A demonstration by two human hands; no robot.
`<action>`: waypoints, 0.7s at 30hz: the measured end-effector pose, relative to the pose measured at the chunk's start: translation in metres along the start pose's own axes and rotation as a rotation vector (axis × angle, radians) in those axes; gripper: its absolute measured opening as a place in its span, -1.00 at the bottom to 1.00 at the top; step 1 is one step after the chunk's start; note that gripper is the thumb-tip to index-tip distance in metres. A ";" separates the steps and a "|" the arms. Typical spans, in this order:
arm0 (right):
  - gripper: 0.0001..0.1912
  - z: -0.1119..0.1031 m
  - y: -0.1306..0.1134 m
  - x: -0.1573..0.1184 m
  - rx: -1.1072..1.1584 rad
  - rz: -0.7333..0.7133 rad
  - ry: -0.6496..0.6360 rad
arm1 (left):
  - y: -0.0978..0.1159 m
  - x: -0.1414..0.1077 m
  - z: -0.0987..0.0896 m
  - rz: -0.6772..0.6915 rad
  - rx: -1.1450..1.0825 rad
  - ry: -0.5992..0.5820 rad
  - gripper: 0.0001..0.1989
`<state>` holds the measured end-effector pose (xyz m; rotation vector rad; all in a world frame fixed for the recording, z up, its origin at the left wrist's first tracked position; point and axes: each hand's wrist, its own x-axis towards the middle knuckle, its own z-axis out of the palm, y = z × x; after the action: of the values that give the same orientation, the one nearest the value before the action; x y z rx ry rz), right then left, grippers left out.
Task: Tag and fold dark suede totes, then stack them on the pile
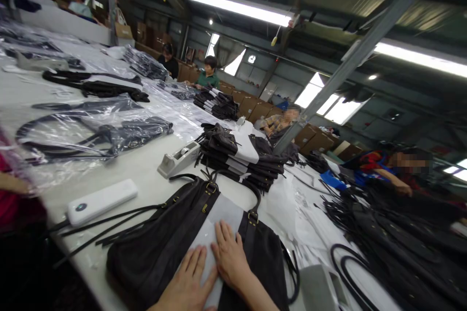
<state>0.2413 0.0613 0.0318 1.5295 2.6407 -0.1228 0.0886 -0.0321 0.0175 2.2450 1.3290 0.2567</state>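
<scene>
A dark handbag (153,248) with brass-coloured rings and two handles lies flat on the table in front of me. Down its middle runs a pale paper strip (228,208). My left hand (189,277) rests on the strip's lower left edge with fingers stretched out and spread. Just to its right, my right hand (229,255) lies flat, palm down, on the same strip. Neither hand grips anything. Thin dark straps trail leftward from the bag across the table.
Behind the bag stand a stack of similar bags (241,158) and a tape dispenser (178,158). A white power bank (102,201) lies left, near plastic-wrapped bags (134,136). Another dispenser (321,286) is at lower right, by dark bags (408,252). Several people work around the tables.
</scene>
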 end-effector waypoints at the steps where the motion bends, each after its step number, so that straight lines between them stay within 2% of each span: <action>1: -0.45 0.009 0.000 -0.004 -0.002 0.006 -0.001 | 0.000 0.000 0.000 0.002 -0.001 0.012 -0.25; 4: -0.42 0.025 0.002 -0.007 0.004 0.040 0.021 | 0.001 -0.002 0.004 0.002 0.006 0.051 -0.24; 8: -0.41 0.018 -0.002 -0.006 0.046 0.064 0.007 | 0.007 -0.006 0.005 0.003 0.034 0.087 -0.29; 10: -0.39 0.006 -0.006 -0.010 0.097 0.103 -0.023 | 0.010 -0.004 -0.006 -0.009 0.058 0.142 -0.42; 13: -0.37 -0.019 -0.010 -0.031 0.130 0.194 0.017 | 0.007 0.002 -0.040 -0.015 0.177 0.323 -0.54; 15: -0.37 -0.035 -0.007 -0.057 0.099 0.262 0.070 | -0.005 0.006 -0.068 -0.048 0.303 0.425 -0.52; 17: -0.38 -0.043 0.002 -0.090 0.063 0.357 0.073 | -0.026 0.007 -0.087 -0.152 0.405 0.442 -0.47; 19: -0.38 -0.039 0.013 -0.124 0.048 0.463 0.021 | -0.053 0.004 -0.091 -0.260 0.463 0.395 -0.41; 21: -0.37 -0.021 0.025 -0.153 0.040 0.540 -0.021 | -0.081 -0.002 -0.083 -0.349 0.480 0.323 -0.38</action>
<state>0.3380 -0.0560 0.0695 2.1686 2.1221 -0.1504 -0.0078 0.0248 0.0462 2.3529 2.1140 0.1941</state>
